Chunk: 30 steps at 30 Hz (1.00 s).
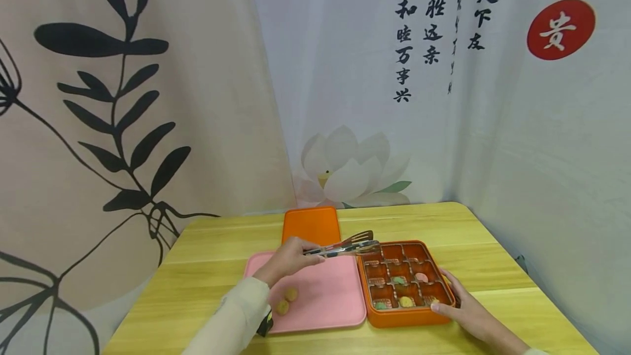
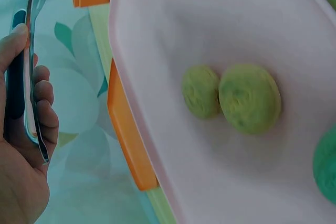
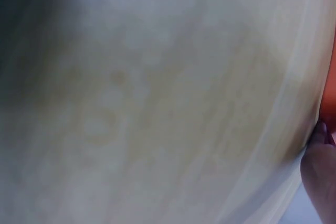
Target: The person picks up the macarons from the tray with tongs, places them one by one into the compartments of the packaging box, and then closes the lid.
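Observation:
My left hand (image 1: 291,259) grips metal serving tongs (image 1: 340,248) with a dark handle, above the back of the pink tray (image 1: 340,295). The slotted tong ends overlap the back left corner of the orange box (image 1: 401,319) in the head view, with nothing visible between them. Two round yellowish pastries (image 2: 249,98) lie side by side on the tray; a green one (image 2: 326,163) shows at the left wrist view's edge. My right hand (image 1: 468,308) holds the box's front right corner, thumb on the rim. Its divided insert carries several small pastries (image 1: 406,301), green, yellow and pink.
An orange lid-like piece (image 1: 311,224) lies behind the tray at the back of the wood-grain table (image 1: 207,273). Printed curtains (image 1: 345,81) hang right behind the table and along its right side. A dark object (image 1: 265,325) sits by the left sleeve.

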Each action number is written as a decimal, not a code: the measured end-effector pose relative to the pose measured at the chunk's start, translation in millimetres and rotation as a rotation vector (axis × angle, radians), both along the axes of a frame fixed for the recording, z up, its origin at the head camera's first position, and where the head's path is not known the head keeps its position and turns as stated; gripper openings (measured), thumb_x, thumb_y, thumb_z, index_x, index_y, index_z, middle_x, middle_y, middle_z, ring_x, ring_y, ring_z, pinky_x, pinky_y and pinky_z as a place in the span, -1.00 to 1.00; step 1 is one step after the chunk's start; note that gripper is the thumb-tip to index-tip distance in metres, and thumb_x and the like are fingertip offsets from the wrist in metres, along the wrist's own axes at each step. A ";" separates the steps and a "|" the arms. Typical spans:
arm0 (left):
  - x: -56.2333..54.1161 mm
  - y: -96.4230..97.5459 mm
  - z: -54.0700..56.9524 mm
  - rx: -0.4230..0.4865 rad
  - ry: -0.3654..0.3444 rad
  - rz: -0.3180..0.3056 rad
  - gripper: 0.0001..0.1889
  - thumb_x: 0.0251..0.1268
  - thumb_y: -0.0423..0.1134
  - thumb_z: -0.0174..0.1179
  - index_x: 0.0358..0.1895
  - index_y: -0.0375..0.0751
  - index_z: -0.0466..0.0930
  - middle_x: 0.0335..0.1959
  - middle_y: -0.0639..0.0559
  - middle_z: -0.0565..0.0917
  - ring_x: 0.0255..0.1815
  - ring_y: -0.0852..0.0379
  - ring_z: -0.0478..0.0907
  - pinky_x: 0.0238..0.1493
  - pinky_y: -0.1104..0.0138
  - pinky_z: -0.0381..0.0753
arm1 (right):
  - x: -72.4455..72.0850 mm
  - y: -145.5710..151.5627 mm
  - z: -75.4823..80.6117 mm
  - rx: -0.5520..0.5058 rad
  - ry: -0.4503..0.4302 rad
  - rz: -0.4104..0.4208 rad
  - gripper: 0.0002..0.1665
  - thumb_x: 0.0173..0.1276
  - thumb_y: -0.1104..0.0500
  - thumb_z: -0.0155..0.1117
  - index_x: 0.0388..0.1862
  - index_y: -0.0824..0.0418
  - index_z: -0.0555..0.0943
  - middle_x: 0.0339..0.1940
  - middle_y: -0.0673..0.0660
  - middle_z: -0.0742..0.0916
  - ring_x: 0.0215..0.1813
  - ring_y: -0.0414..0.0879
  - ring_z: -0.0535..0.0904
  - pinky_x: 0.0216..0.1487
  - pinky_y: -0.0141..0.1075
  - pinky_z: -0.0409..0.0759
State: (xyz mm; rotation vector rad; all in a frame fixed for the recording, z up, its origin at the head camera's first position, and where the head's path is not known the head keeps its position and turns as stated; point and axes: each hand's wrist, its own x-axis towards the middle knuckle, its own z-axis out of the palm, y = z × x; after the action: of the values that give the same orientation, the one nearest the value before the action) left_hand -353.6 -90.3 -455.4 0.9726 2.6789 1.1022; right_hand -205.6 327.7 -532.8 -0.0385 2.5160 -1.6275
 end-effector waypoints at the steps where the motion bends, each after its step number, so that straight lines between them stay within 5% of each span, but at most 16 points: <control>1: 0.0 -2.9 0.4 -0.001 -0.004 0.003 -0.89 0.24 -0.07 0.39 -0.27 0.02 0.80 -0.50 0.23 0.64 -0.59 0.24 0.32 -0.57 0.40 0.31 | 0.2 -0.3 0.4 0.006 0.000 -0.001 0.08 0.43 0.03 0.27 0.61 0.19 -0.23 0.46 0.63 0.12 0.36 0.46 0.29 0.18 0.24 0.40; 11: -0.2 -38.8 2.3 -0.022 0.062 0.035 -0.85 0.24 -0.07 0.39 -0.44 0.02 0.70 -0.66 0.26 0.42 -0.67 0.31 0.18 -0.58 0.41 0.22 | 0.7 -0.8 2.0 0.008 -0.020 -0.015 0.08 0.43 0.02 0.27 0.62 0.18 -0.22 0.45 0.61 0.18 0.33 0.40 0.36 0.17 0.22 0.43; 16: 3.6 -62.7 0.9 -0.007 0.042 0.071 -0.88 0.23 -0.08 0.40 -0.27 0.00 0.78 -0.62 0.23 0.51 -0.69 0.28 0.19 -0.61 0.41 0.23 | 0.0 -1.1 2.0 0.006 -0.014 0.001 0.07 0.45 0.03 0.24 0.61 0.20 -0.24 0.46 0.62 0.13 0.36 0.44 0.31 0.18 0.24 0.40; 23: 12.9 -95.9 -6.4 0.008 -0.007 0.179 -0.64 0.20 -0.06 0.42 0.00 -0.14 0.76 -0.43 0.11 0.65 -0.67 0.25 0.24 -0.59 0.41 0.29 | -1.0 -2.5 3.2 -0.015 -0.007 0.009 0.08 0.44 0.04 0.26 0.61 0.22 -0.24 0.44 0.62 0.18 0.31 0.37 0.40 0.19 0.19 0.42; 30: 25.7 -131.5 -16.9 -0.002 -0.028 0.207 -0.70 0.20 -0.04 0.41 -0.09 -0.13 0.77 -0.53 0.12 0.62 -0.63 0.28 0.33 -0.61 0.43 0.32 | -1.1 0.2 4.1 -0.023 -0.004 0.014 0.08 0.41 0.07 0.30 0.61 0.24 -0.20 0.40 0.62 0.25 0.29 0.37 0.41 0.13 0.15 0.49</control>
State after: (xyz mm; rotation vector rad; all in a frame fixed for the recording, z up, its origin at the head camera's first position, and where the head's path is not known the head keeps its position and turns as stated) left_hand -327.9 -221.9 -472.4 0.6848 2.8067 1.1388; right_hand -206.7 328.0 -528.7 -0.0556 2.4889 -1.6490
